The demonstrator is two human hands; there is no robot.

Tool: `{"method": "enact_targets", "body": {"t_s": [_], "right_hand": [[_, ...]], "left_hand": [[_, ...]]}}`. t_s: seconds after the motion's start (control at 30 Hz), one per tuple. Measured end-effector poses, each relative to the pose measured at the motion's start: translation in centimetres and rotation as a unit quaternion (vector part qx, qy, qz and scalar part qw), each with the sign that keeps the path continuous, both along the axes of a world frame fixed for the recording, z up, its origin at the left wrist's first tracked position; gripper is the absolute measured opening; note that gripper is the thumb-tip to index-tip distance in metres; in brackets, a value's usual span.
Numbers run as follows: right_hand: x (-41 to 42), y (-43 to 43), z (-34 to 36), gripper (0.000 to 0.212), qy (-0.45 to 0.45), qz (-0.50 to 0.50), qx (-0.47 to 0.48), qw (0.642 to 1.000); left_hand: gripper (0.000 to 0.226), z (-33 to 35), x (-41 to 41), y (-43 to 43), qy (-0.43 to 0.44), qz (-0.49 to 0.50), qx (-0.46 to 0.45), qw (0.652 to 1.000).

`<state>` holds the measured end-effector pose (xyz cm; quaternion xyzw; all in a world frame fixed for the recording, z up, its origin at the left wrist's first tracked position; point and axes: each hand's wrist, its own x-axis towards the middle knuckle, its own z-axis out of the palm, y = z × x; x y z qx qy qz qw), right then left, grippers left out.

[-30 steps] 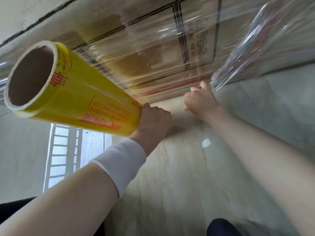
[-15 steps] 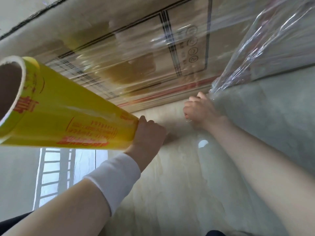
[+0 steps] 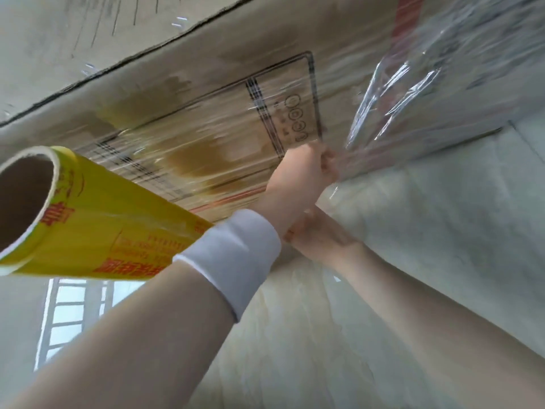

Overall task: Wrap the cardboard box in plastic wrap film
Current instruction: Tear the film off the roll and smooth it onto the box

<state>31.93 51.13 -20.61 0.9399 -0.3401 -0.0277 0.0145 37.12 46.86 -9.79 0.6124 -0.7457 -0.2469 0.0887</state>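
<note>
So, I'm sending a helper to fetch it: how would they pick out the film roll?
Find the cardboard box filling the top of the view. In front of its film-covered face, at the left, is a fat roll, its far end hidden behind the white wristband. It alone is bright yellow with red print and a hollow brown core.

The box (image 3: 206, 93) is matt brown cardboard under glossy clear plastic film (image 3: 413, 93), crinkled at the right. The roll (image 3: 97, 231) has a shiny yellow wrapper round a matt cardboard core (image 3: 23, 199). White cloth wristband (image 3: 233, 255); smooth, glossy, stone-like floor (image 3: 295, 349).
</note>
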Motion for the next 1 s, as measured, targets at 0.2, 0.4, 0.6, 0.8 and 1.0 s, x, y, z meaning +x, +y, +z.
{"method": "enact_targets", "body": {"t_s": [0.2, 0.4, 0.6, 0.8, 1.0], "right_hand": [[-0.7, 2.0, -2.8, 0.022, -0.243, -0.044, -0.194, 0.949], [-0.4, 5.4, -2.4, 0.061, -0.636, -0.408, 0.053, 0.653], [-0.2, 2.1, -1.8, 0.07, -0.753, -0.427, 0.466, 0.183], [-0.6, 1.2, 0.4, 0.023, -0.822, -0.358, 0.443, -0.031], [1.5, 3.4, 1.1, 0.017, -0.78, -0.415, 0.468, 0.01]], "left_hand": [[0.009, 1.4, 1.9, 0.0, -0.041, -0.009, -0.04, 0.998], [0.007, 4.2, 3.3, 0.4, -0.014, 0.004, -0.03, 0.999], [0.011, 4.8, 3.6, 0.6, -0.042, 0.003, -0.049, 0.998], [0.016, 5.2, 3.9, 0.5, -0.011, 0.045, -0.04, 0.998], [0.01, 4.6, 3.9, 0.4, -0.008, 0.06, -0.048, 0.997]]}}
